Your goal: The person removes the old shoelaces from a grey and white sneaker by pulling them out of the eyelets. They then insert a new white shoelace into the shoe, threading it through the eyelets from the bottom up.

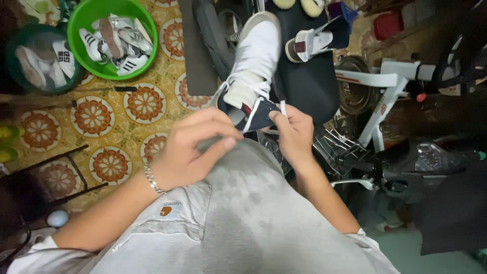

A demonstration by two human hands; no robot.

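Nearest you: your grey apron or shirt front (238,223), with a chest pocket and a small patch, fills the bottom centre of the frame; damp-looking darker blotches show on it.
Left hand: your left hand (190,152), a chain bracelet (152,180) at the wrist, sits left of centre with thumb and fingers pinched narrow; it seems to hold a white lace end, but the grip itself is hidden.
Right hand: your right hand (294,132) is just right of centre, fingertips closed on the navy heel collar of the sneaker.
Sneaker: the white sneaker (253,66) with navy heel trim lies directly above both hands in the frame, heel touching your fingers, toe pointing to the top edge.
Key relation: its long axis runs straight away from you, nearly vertical in the frame and leaning slightly right at the toe; the right hand is on the shoe, the left just beside the heel opening, so the right is the nearer.
Laces: white laces (228,89) hang loose at the tongue, trailing down towards your left fingers.
Beneath the shoe: a dark seat or cushion (309,81) carries another white shoe with a maroon stripe (309,43), upper centre.
Floor: yellow patterned tiles (109,132) spread across the left half.
Far left top: a bright green basin (81,30) holds several white sneakers; a darker green basin (15,76) beside it holds more.
Right side: a white metal frame (378,101) and dark clutter, too dim to name.
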